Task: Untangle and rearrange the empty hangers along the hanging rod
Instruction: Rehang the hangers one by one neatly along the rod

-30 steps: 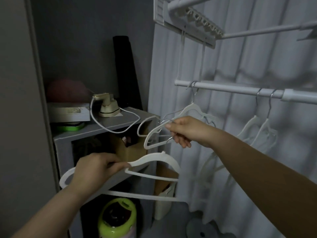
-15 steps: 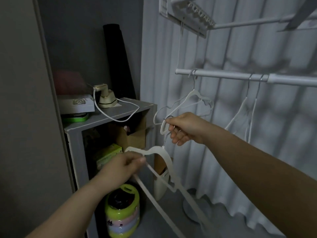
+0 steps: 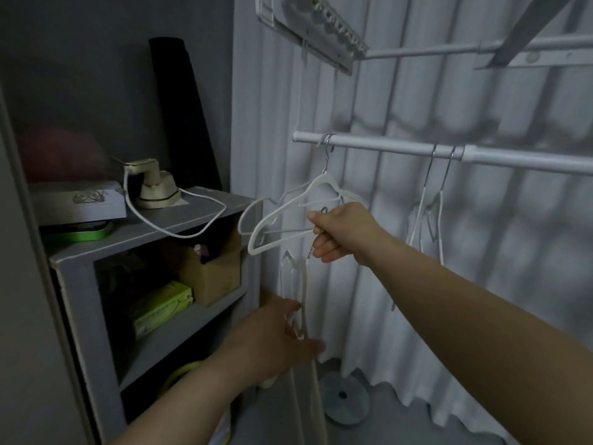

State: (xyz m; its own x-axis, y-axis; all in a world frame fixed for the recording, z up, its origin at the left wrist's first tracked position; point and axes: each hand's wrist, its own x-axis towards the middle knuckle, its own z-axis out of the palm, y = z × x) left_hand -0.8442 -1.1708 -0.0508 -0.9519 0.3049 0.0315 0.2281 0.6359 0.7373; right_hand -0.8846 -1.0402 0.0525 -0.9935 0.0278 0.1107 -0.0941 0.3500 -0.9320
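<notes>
A white hanging rod (image 3: 385, 148) runs across in front of a white curtain. One white hanger (image 3: 322, 184) hangs near its left end, tangled with another white hanger (image 3: 266, 234) tilted out to the left. Two more white hangers (image 3: 430, 216) hang further right. My right hand (image 3: 341, 231) grips metal hooks below the rod, among the tangled hangers. A loose white hanger (image 3: 300, 284) dangles edge-on from that hand. My left hand (image 3: 279, 335) holds the dangling hanger's lower part; its fingers blur.
A grey shelf unit (image 3: 77, 261) stands at the left with a small iron (image 3: 154, 187), its white cord, a cardboard box (image 3: 211, 274) and a green packet. A round stand base (image 3: 346, 396) sits on the floor. A white drying rack (image 3: 321, 24) hangs overhead.
The hanger held by my left hand has swung from slanting to hanging almost straight down. My left hand dropped lower along it. My right hand stayed near the rod.
</notes>
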